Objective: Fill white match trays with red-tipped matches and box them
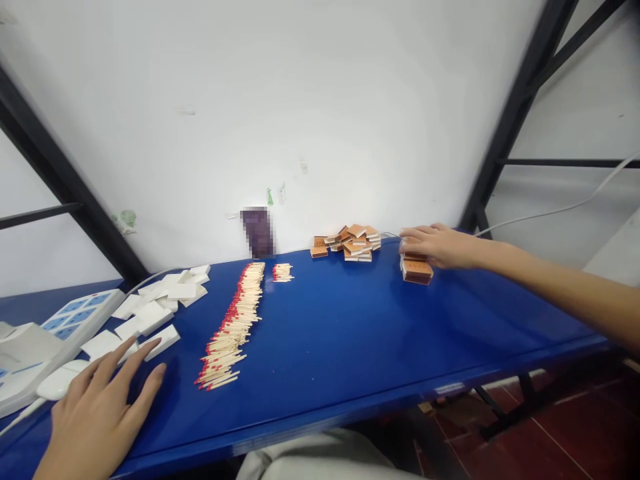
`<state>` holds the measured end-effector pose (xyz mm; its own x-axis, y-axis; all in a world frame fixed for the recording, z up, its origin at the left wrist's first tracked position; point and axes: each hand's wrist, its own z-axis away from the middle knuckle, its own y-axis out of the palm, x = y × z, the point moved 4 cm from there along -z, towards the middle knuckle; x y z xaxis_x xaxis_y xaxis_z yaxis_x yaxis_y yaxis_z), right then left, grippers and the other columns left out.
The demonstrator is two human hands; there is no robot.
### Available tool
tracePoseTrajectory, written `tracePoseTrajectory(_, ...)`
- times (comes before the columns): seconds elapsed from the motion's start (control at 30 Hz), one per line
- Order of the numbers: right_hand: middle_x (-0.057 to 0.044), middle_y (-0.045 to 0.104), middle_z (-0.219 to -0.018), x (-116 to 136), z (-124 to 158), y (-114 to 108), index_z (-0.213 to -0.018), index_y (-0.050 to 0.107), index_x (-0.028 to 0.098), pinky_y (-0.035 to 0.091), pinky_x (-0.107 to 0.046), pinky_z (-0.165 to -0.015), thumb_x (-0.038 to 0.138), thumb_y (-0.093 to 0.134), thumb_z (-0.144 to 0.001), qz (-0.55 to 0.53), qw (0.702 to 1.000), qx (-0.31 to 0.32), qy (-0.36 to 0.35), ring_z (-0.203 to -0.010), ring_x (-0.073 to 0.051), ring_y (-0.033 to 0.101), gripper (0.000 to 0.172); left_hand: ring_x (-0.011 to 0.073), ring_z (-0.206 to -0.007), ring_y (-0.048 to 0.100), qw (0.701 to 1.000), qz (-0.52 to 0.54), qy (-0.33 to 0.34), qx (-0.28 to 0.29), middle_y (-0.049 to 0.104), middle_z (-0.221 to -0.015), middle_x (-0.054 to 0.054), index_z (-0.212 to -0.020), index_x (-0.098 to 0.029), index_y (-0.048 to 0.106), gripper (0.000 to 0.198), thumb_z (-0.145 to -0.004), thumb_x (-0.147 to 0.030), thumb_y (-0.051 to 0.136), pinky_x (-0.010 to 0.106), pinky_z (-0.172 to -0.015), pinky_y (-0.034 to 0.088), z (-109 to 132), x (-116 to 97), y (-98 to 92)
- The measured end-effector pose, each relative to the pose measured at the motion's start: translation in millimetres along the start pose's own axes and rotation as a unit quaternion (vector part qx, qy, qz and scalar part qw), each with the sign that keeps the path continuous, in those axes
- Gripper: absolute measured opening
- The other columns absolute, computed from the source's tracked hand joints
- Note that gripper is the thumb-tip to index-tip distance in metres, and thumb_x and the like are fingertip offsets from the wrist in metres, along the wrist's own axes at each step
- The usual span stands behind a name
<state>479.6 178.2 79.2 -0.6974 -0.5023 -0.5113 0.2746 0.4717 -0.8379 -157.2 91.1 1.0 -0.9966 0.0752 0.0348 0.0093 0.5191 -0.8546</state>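
With the blue table (345, 333) serving as a clock face and twelve lying toward the wall, the person's left hand (103, 407) is spreading open at eight o'clock, its fingers showing nothing in their grasp and overlapping the nearest of the flat white pieces (183, 291), which are lying scattered between nine and ten. Beyond them, at nine, a white power strip (97, 310) is sitting. At two, the right hand (440, 245) is curving over stacked orange matchboxes (417, 270); whether it is gripping them cannot be told, as its thumb is not showing. A loose heap of matchboxes (357, 243) is lying at one. Red-tipped matches (235, 327) are forming a long row around nine to ten, while a smaller bunch of matches (283, 272) is lying at eleven.
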Motion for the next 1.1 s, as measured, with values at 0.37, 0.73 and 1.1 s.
tracePoseTrajectory(0.37,-0.009,0.05,-0.142,89,-28,-72,-0.136,0.054,0.031,0.043,-0.051,-0.101,0.023,0.049,-0.089,-0.111,0.989,-0.093,-0.004,-0.124,-0.03,0.052,0.048,0.0353,-0.109,0.052,0.998,0.028,-0.03,0.049,0.058,-0.114,0.014,-0.127,-0.018,0.058,0.055,-0.096,-0.052,0.028,0.052,-0.099,0.038,-4,-22,-28.2)
tracePoseTrajectory(0.73,-0.019,0.059,-0.126,111,-175,-8,-0.133,0.053,0.01,0.048,-0.04,-0.094,0.016,0.049,-0.088,-0.173,0.984,0.006,0.027,-0.114,-0.029,0.059,0.046,0.0311,-0.129,0.041,0.982,0.149,0.054,0.103,0.054,-0.136,0.004,-0.139,-0.03,0.047,0.048,-0.097,-0.05,0.036,0.051,-0.107,0.029,5,-28,-29.5)
tracePoseTrajectory(1.1,-0.016,0.067,-0.104,142,-177,-14,-0.117,0.063,0.013,0.047,-0.036,-0.087,0.019,0.05,-0.089,-0.163,0.986,0.038,-0.01,-0.097,-0.027,0.065,0.032,0.0295,-0.112,0.054,0.968,0.246,-0.043,-0.017,0.063,-0.117,0.006,-0.118,-0.024,0.062,0.04,-0.093,-0.052,0.048,0.046,-0.102,0.039,2,-32,-48.9)
